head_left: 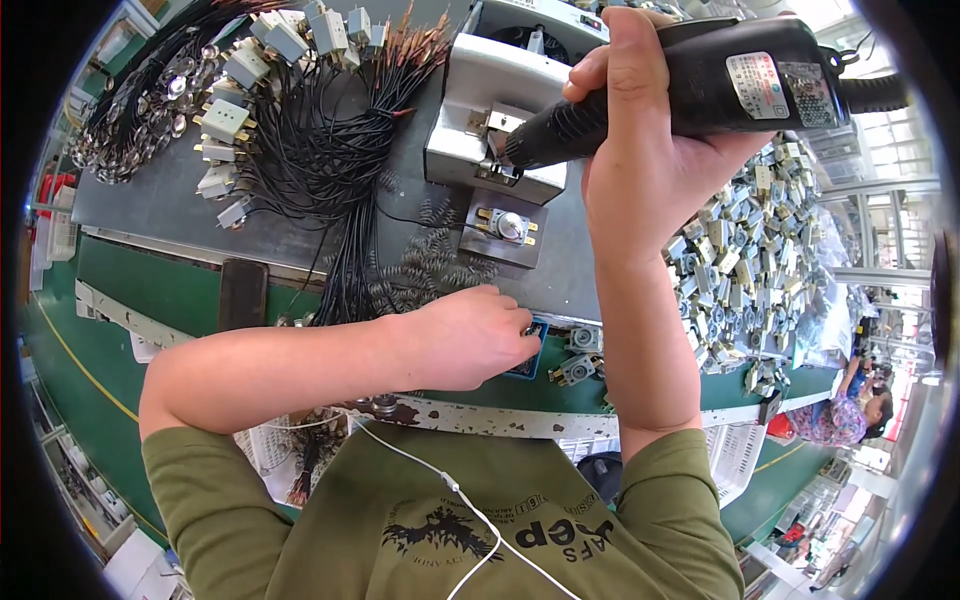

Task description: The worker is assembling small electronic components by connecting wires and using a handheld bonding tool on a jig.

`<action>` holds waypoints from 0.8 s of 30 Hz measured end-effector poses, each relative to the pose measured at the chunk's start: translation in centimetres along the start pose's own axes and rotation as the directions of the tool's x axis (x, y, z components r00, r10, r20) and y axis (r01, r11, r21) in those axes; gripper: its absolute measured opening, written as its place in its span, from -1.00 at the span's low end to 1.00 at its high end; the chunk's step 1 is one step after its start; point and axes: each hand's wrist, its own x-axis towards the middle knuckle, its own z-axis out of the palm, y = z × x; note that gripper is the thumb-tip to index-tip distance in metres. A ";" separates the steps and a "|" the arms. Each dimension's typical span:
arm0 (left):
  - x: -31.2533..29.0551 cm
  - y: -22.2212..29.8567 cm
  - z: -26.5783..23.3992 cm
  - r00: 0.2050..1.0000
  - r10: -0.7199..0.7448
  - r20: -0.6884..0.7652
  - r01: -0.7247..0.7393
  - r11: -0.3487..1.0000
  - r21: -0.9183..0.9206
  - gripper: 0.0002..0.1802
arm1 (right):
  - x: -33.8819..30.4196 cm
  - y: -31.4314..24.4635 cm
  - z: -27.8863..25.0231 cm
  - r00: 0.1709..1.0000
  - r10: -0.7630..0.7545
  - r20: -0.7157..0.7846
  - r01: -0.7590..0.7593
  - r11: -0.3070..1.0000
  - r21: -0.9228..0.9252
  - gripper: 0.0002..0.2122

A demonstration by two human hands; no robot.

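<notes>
My right hand [640,150] is wrapped round a black electric screwdriver [700,80], held nearly level. Its tapered nose meets the front of a metal fixture [455,130], where a small brass-tabbed part sits; the bit's end is hard to see. Below the fixture, a switch-like part with a round silver top [508,227] rests on a dark metal block [518,252], with a black wire leading to it. My left hand [475,338] has its fingers curled down at a small blue tray [541,352]. What they pinch, if anything, is hidden.
Loose coil springs [435,245] lie left of the block. Bundled black wires [315,150] with grey parts [226,120] cover the left of the bench. A large heap of grey parts [740,260] fills the right. Two more grey parts [577,370] sit beside the blue tray.
</notes>
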 end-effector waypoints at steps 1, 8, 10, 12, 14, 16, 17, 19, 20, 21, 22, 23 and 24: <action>0.0 0.0 0.0 1.000 -0.003 -0.003 0.003 1.000 0.000 -0.82 | -0.1 0.1 0.2 1.000 0.011 -0.020 -0.011 1.000 0.013 -0.84; 0.0 0.0 -0.3 1.000 -0.010 0.008 0.010 1.000 -0.022 -0.83 | 1.4 3.5 2.4 0.887 -0.457 -0.074 0.300 0.446 0.843 -0.62; -0.2 -0.1 -0.4 1.000 -0.012 0.002 0.012 0.999 -0.031 -0.83 | -0.7 0.2 2.3 0.989 -0.053 -0.140 0.054 0.998 0.008 -0.51; -0.2 -0.1 -0.5 1.000 -0.009 -0.005 0.009 0.999 -0.041 -0.82 | -0.5 0.2 2.4 0.986 -0.055 -0.156 0.050 0.998 -0.033 -0.50; -0.3 -0.1 -0.6 0.999 -0.004 -0.040 0.002 0.999 -0.055 -0.84 | -0.5 0.2 2.2 0.983 -0.058 -0.173 0.045 0.996 -0.075 -0.48; -0.4 -0.1 -0.8 0.997 0.002 -0.074 -0.007 0.998 -0.068 -0.85 | -0.8 0.3 1.8 0.990 -0.092 -0.103 0.084 0.993 -0.079 -0.47; -0.6 -0.1 -1.0 0.992 -0.002 -0.129 -0.007 0.997 -0.071 -0.86 | -0.8 0.2 1.9 0.991 -0.090 -0.104 0.082 0.994 -0.077 -0.47; -1.1 0.1 -1.7 0.984 -0.010 -0.180 -0.004 0.997 -0.076 -0.86 | -0.7 0.4 2.1 0.991 -0.084 -0.101 0.084 0.996 -0.004 -0.47; -1.1 0.2 -2.7 0.982 -0.049 -0.180 0.040 0.998 -0.053 -0.85 | 0.3 2.1 1.8 0.991 -0.084 -0.108 0.083 0.996 -0.008 -0.47; -1.0 0.2 -3.7 0.981 -0.081 -0.178 0.077 0.997 -0.029 -0.83 | 2.1 5.3 1.1 0.956 -0.293 -0.013 0.277 0.885 0.374 -0.47; -0.9 -0.2 -4.2 0.968 -0.110 -0.224 0.111 0.994 -0.004 -0.90 | 3.0 7.1 0.6 0.862 -0.507 -0.004 0.363 0.611 0.704 -0.46; -1.2 -1.0 -4.8 0.942 -0.121 -0.312 0.140 0.989 0.038 -0.90 | 2.1 5.5 0.7 0.865 -0.501 -0.005 0.361 0.617 0.699 -0.46; -1.8 -1.6 -5.6 0.901 -0.155 -0.405 0.192 0.980 0.052 -0.92 | 0.4 2.0 1.1 0.961 -0.267 0.069 0.219 0.889 0.402 -0.46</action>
